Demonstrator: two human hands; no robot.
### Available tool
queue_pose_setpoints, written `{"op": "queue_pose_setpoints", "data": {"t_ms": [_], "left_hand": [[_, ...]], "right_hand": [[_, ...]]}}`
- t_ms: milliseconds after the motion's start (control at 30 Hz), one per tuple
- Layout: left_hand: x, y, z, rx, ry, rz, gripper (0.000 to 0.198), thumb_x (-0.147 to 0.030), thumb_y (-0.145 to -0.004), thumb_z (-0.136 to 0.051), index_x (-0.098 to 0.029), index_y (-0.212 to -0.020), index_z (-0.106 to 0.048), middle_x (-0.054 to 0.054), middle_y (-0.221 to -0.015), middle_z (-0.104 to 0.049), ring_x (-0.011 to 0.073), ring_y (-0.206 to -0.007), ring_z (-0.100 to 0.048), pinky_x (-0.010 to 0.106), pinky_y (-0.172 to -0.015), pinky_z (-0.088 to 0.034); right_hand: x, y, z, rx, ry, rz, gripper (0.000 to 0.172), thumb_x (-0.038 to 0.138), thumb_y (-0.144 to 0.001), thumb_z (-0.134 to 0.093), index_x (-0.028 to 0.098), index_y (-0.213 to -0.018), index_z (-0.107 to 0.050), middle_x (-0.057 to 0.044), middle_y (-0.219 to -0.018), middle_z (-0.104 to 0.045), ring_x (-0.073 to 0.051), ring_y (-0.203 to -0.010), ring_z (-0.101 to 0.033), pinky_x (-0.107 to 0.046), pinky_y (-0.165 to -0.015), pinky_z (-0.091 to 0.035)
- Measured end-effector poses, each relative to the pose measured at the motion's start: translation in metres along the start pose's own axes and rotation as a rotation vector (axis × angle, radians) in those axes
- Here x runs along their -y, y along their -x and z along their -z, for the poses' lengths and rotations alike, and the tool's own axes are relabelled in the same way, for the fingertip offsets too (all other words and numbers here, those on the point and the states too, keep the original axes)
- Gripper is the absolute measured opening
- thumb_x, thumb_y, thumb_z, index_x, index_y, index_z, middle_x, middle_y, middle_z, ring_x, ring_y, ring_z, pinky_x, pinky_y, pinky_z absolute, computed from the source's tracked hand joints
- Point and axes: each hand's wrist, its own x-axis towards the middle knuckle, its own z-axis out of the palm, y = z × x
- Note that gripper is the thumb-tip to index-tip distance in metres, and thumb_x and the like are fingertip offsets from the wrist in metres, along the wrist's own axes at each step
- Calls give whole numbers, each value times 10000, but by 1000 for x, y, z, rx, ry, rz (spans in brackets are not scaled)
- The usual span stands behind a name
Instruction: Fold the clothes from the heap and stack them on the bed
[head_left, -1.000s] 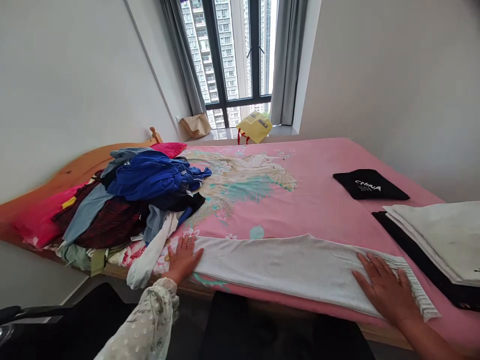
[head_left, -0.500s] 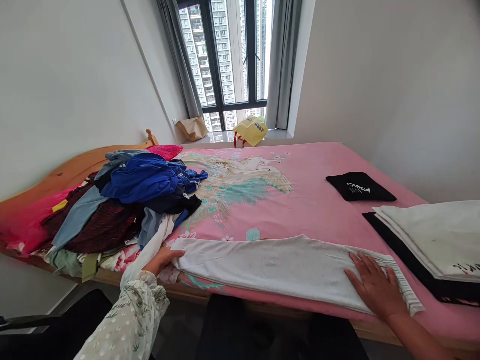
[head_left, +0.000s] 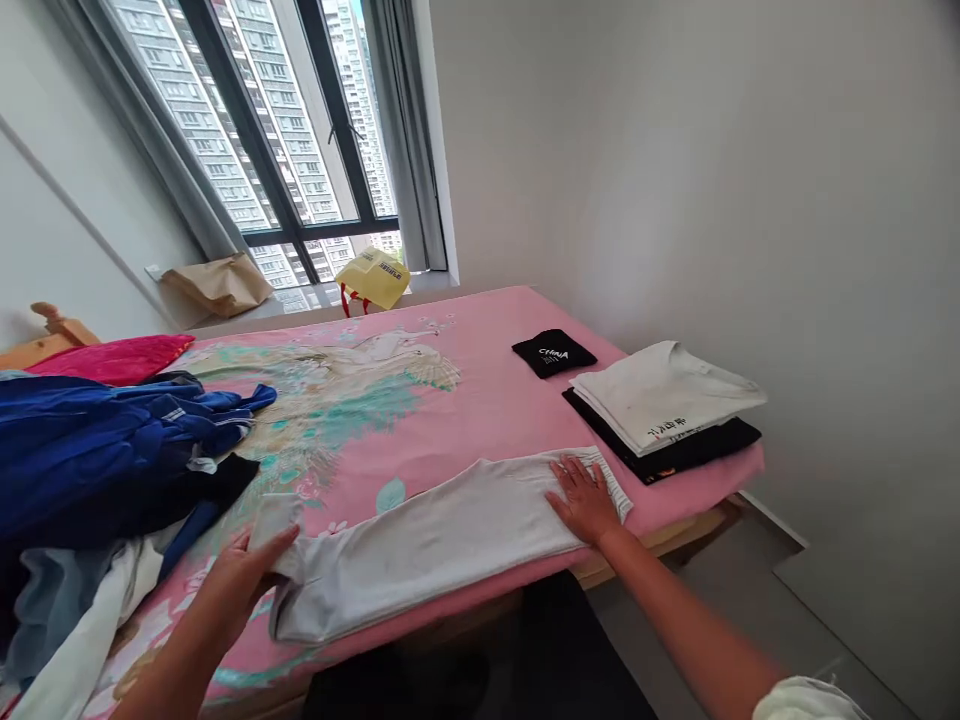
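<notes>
Item under hand: a white garment point(head_left: 435, 540), folded into a long narrow strip, on the near part of the pink bed sheet point(head_left: 510, 400), along the bed's near edge. Its long axis runs left to right, with the right end slightly farther away than the left. The cloth is a soft, matt knit, faintly greyed in patches. The right end finishes in a ribbed band, and that end points toward the folded stack at the right.

Right hand point(head_left: 583, 500): open and flat, fingers spread, palm down on the garment's right end, just short of the ribbed band.

Left hand point(head_left: 236, 580): closed on the garment's left end, thumb on top. The end is raised off the sheet and turned up in a small flap.

Surroundings:
- The sheet is smooth cotton-like cloth printed with a teal and cream bird motif.
- At the left lies a loose pile of clothes point(head_left: 97, 450), crumpled, with glossy blue fabric on top and dark and pale pieces below. It is close beside the garment's left end.
- A red pillow point(head_left: 112, 357) lies beyond the pile.
- At the right, near the wall, is a flat stack point(head_left: 664, 405) with a white folded piece over black ones. It is close to the ribbed end but apart from it.
- Farther back sits a small black folded shirt point(head_left: 553, 353) with white lettering.
- On the window ledge are a yellow bag point(head_left: 373, 277) and a brown paper bag point(head_left: 217, 283).
</notes>
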Motion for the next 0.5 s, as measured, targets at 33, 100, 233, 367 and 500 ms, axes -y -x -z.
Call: {"op": "queue_pose_setpoints", "data": {"t_ms": [33, 100, 233, 367, 500], "left_hand": [[-15, 7, -24, 106, 28, -34, 476, -469, -518, -761, -224, -894, -604, -44, -629, -634, 183, -596, -620, 280, -528, -514], [-40, 25, -84, 276, 36, -130, 544, -509, -580, -719, -194, -1001, -582, -41, -633, -616, 175, -584, -610, 276, -533, -496], [-69, 64, -228, 480, -157, -399, 510, -414, -729, -549, -155, -1168, -547, 43, -871, -704, 199, -755, -660, 290, -649, -522], [-70, 88, -342, 551, -290, -476, 477, -275, -729, -542, -173, -1194, -578, 94, -1080, -705, 240, -978, -655, 350, -874, -494], [-56, 100, -391, 539, -438, -528, 559, -192, -713, -552, -119, -1267, -538, 183, -1264, -606, 293, -1144, -584, 414, -983, -431]], "right_hand": [[0, 0, 3, 9, -11, -1, 646, 550, -929, -274, 184, -1461, -284, -112, -1537, -232, -271, -1422, -155, -532, -1128, 57], [-1, -1, 7, 16, -25, -1, 659, 569, -928, -263, 189, -1467, -272, -106, -1542, -223, -263, -1427, -139, -517, -1131, 66], [-3, -3, 14, 24, -59, 5, 666, 568, -930, -252, 185, -1475, -249, -103, -1549, -199, -271, -1430, -114, -521, -1132, 67], [-8, -4, 17, 26, -86, 35, 650, 449, -917, -353, 155, -1483, -225, -129, -1546, -194, -294, -1430, -92, -540, -1127, 71], [-15, -5, 19, 39, -116, 90, 722, 379, -853, -483, 159, -1487, -217, -138, -1547, -182, -309, -1434, -43, -541, -1135, 63]]}}
